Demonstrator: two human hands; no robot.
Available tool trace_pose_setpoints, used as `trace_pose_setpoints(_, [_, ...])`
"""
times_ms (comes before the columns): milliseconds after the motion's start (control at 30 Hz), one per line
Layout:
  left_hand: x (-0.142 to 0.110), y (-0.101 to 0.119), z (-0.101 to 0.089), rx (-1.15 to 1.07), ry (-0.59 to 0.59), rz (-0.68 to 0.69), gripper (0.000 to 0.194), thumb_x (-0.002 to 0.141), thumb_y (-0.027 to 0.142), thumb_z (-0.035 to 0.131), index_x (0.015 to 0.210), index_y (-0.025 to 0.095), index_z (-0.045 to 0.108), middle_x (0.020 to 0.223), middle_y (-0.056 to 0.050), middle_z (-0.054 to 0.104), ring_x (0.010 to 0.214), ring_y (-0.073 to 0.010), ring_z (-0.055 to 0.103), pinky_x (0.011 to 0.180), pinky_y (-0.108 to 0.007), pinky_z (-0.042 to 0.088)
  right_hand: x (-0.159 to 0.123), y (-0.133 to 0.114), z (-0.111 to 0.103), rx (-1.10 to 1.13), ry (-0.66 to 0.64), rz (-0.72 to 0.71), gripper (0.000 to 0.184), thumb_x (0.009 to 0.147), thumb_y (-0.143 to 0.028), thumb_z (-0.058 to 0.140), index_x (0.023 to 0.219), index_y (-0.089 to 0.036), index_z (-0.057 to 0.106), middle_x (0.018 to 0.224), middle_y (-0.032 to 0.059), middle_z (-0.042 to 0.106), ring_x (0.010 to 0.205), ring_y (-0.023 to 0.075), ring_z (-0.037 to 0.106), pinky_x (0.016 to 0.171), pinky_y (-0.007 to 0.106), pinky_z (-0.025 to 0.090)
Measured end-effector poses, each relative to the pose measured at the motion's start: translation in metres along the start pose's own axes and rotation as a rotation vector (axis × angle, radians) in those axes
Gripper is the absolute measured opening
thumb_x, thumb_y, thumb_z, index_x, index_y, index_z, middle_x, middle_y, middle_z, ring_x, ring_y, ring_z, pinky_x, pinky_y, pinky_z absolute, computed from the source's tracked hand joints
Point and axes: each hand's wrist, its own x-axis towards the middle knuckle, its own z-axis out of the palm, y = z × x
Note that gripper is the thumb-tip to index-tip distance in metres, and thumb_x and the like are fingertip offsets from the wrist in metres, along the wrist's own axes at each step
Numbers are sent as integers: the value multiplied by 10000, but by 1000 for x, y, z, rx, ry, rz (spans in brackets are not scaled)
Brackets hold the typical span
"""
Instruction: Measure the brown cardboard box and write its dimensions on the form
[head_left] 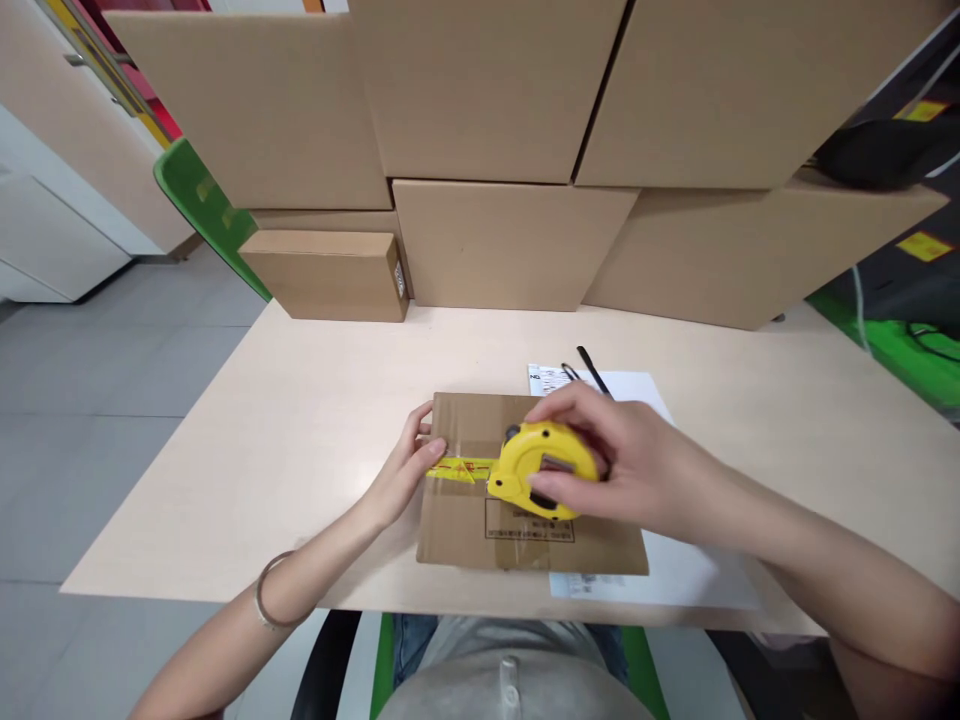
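A small cardboard box lies flat on the table in front of me, with clear tape and a printed block on its top. My right hand grips a yellow tape measure above the box. A short length of its yellow blade runs out leftward across the box top. My left hand is closed at the box's left edge, its thumb pressing on the blade's end and its fingers behind the edge. Under the box's right side lie white sheets of paper. A black pen-like item rests on the paper's far end.
Large cardboard boxes stand stacked along the back of the table. A smaller closed box sits at the back left. Behind it is a green chair back. Dark equipment with cables stands at the far right.
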Motion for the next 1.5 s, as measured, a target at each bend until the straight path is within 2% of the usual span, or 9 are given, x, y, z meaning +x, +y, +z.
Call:
trace_pose_setpoints(167, [9, -7, -3, 353, 126, 68, 606, 933, 640, 553, 1382, 234, 574, 1400, -113, 563, 1411, -357, 400, 1225, -526, 270, 7, 26, 26, -283, 44, -98, 266, 920, -395, 689, 1077, -197, 610, 1046, 98, 703, 951, 262, 676, 819, 421, 530])
trace_pose_setpoints(300, [13, -13, -2, 157, 27, 84, 629, 983, 617, 476, 1484, 238, 455, 1551, -112, 477, 1471, -343, 389, 1223, -503, 311, 15, 46, 13, -472, 189, -158, 366, 972, -523, 600, 1093, -181, 643, 1242, 185, 636, 1166, 336, 610, 984, 495, 465])
trace_pose_setpoints(433, [14, -13, 0, 25, -74, 87, 611, 991, 593, 498, 1483, 237, 431, 1584, -103, 459, 1476, -335, 405, 1224, -466, 316, 23, 90, -18, -549, 196, 376, 444, 1049, -566, 359, 1023, -202, 612, 1072, 141, 709, 1013, 283, 670, 873, 392, 491])
trace_pose_setpoints(500, [15, -11, -1, 52, -73, 105, 599, 991, 594, 504, 1462, 228, 452, 1572, -104, 470, 1463, -335, 414, 1213, -458, 323, 26, 120, -24, -591, 129, 596, 517, 1060, -554, 294, 921, -189, 632, 947, 168, 735, 907, 317, 696, 788, 414, 487])
trace_pose_setpoints(633, [16, -9, -2, 99, -55, 109, 591, 1001, 599, 478, 1450, 215, 461, 1552, -116, 487, 1440, -338, 433, 1186, -456, 346, 23, 167, -15, -570, -24, 729, 518, 1007, -598, 454, 839, -162, 677, 904, 197, 757, 865, 349, 723, 740, 421, 499])
trace_pose_setpoints(800, [15, -4, -2, 148, -63, 124, 607, 1002, 605, 469, 1453, 198, 458, 1544, -130, 504, 1430, -348, 443, 1192, -471, 337, 17, 198, -7, -496, -47, 748, 389, 1024, -521, 550, 1107, -168, 689, 1073, 78, 732, 955, 215, 701, 887, 432, 558])
trace_pose_setpoints(1000, [14, -4, -5, 199, -77, 115, 638, 1007, 630, 442, 1474, 195, 438, 1567, -137, 470, 1441, -357, 421, 1200, -475, 319, 10, 229, -11, -272, 107, 735, 326, 1003, -393, 637, 1256, -188, 654, 1285, 97, 665, 1085, 237, 673, 926, 461, 577])
trace_pose_setpoints(1367, [18, -7, -15, 241, -119, 143, 640, 1005, 635, 450, 1465, 191, 447, 1557, -143, 490, 1421, -356, 454, 1183, -458, 340, 5, 266, -4, 370, 360, 564, 297, 1009, -390, 633, 1202, -164, 651, 1090, 60, 697, 845, 163, 687, 723, 337, 604])
trace_pose_setpoints(1500, [18, -6, -14, 250, -123, 143, 644, 1005, 636, 449, 1467, 187, 447, 1557, -148, 491, 1422, -359, 453, 1183, -462, 343, 7, 265, -2, 436, 379, 514, 318, 1000, -466, 625, 1004, -150, 658, 809, -6, 659, 575, 91, 572, 513, 230, 486])
